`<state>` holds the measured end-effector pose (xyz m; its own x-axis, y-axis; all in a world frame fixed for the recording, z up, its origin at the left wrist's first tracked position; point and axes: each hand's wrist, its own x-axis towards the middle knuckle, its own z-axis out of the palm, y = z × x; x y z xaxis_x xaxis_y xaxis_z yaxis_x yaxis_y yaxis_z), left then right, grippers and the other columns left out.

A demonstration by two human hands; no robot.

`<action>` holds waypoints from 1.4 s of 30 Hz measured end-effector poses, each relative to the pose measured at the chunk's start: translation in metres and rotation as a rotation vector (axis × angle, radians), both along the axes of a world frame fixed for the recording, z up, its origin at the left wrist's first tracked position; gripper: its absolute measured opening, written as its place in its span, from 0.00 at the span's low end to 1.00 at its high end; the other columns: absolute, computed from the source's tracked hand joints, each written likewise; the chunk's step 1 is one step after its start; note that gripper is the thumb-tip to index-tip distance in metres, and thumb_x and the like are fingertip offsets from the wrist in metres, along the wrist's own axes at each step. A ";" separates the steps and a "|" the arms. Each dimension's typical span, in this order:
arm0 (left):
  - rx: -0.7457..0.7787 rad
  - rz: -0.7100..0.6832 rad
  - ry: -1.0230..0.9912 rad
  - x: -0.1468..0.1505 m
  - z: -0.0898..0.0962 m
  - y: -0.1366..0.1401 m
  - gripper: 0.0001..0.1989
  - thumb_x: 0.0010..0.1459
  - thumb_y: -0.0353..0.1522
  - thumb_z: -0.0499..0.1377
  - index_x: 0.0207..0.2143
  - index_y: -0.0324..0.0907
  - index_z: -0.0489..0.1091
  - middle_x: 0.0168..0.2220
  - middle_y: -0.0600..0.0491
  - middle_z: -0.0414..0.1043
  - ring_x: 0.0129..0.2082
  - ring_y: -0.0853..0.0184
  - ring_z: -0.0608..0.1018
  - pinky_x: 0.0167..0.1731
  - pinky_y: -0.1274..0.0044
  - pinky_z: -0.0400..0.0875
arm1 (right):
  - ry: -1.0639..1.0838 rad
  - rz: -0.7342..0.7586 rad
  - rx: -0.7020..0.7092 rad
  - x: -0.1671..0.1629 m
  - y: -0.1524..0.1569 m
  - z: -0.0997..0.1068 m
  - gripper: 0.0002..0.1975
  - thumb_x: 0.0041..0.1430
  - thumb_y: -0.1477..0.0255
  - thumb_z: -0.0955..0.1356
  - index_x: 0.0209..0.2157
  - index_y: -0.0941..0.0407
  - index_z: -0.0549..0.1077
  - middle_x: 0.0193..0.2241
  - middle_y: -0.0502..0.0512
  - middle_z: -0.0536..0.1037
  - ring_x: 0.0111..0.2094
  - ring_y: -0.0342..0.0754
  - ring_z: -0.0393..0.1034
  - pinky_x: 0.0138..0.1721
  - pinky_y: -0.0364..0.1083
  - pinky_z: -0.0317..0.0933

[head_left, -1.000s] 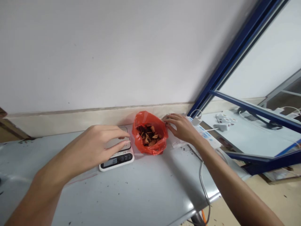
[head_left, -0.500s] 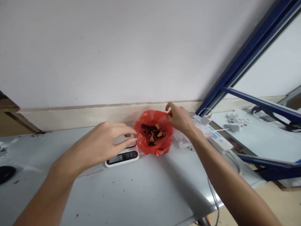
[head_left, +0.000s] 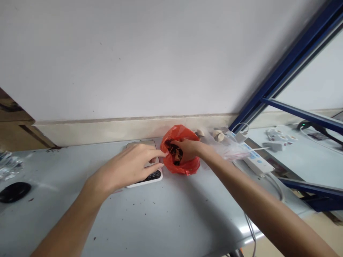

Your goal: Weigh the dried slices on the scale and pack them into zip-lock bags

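Note:
A red plastic bag [head_left: 178, 132] stands wide-mouthed on the grey table, with dry brown pieces like bark or leaves [head_left: 175, 153] inside it. My left hand [head_left: 134, 162] reaches over a white digital kitchen scale [head_left: 158, 178], and its thumb and index finger grip the bag's left rim. Down in the bag's mouth is my right hand [head_left: 190, 148]; its fingertips are hidden among the brown pieces, so I cannot see what they hold. The hand above the scale hides most of its display.
Clear plastic bags [head_left: 230, 146] with pale round pieces lie right of the red bag, beside a white power strip [head_left: 258, 164] and cables. A black round object [head_left: 14, 192] is at the far left. Behind runs the wall; a blue metal frame [head_left: 302, 114] rises at right.
My right hand has let go of the bag's far right rim and gone down inside the bag. My left hand stays at the left rim. The view has shifted slightly.

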<state>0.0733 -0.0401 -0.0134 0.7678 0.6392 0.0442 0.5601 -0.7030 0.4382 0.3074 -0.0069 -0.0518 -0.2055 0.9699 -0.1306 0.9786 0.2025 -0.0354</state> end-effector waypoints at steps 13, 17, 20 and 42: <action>-0.003 -0.002 0.015 0.000 -0.002 0.000 0.13 0.69 0.38 0.54 0.46 0.50 0.79 0.42 0.53 0.81 0.38 0.62 0.80 0.36 0.74 0.71 | -0.023 0.014 -0.191 -0.003 -0.005 0.006 0.26 0.48 0.76 0.75 0.51 0.50 0.78 0.39 0.60 0.83 0.29 0.52 0.76 0.21 0.45 0.59; 0.008 -0.030 0.005 0.001 -0.001 -0.001 0.13 0.70 0.38 0.53 0.44 0.48 0.79 0.39 0.53 0.80 0.35 0.64 0.80 0.35 0.75 0.70 | -0.004 0.002 -0.153 -0.001 -0.002 0.012 0.15 0.54 0.79 0.70 0.44 0.53 0.80 0.36 0.58 0.84 0.35 0.54 0.78 0.29 0.46 0.64; 0.021 -0.047 -0.021 0.000 -0.001 -0.001 0.14 0.70 0.37 0.53 0.45 0.48 0.79 0.38 0.53 0.80 0.34 0.65 0.79 0.34 0.76 0.69 | -0.011 -0.006 -0.159 0.002 -0.002 0.014 0.18 0.56 0.77 0.71 0.48 0.52 0.79 0.45 0.59 0.84 0.45 0.57 0.78 0.38 0.47 0.67; -0.086 0.068 0.015 -0.015 0.005 0.006 0.15 0.67 0.40 0.52 0.44 0.48 0.79 0.40 0.53 0.80 0.35 0.63 0.79 0.33 0.75 0.67 | 0.047 -0.022 -0.249 0.006 -0.001 0.009 0.19 0.52 0.86 0.67 0.41 0.55 0.83 0.38 0.56 0.85 0.39 0.50 0.77 0.34 0.41 0.63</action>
<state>0.0587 -0.0340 -0.0085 0.7226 0.6908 -0.0248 0.6123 -0.6231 0.4867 0.3137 -0.0080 -0.0426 -0.1962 0.9131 -0.3573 0.9788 0.1607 -0.1267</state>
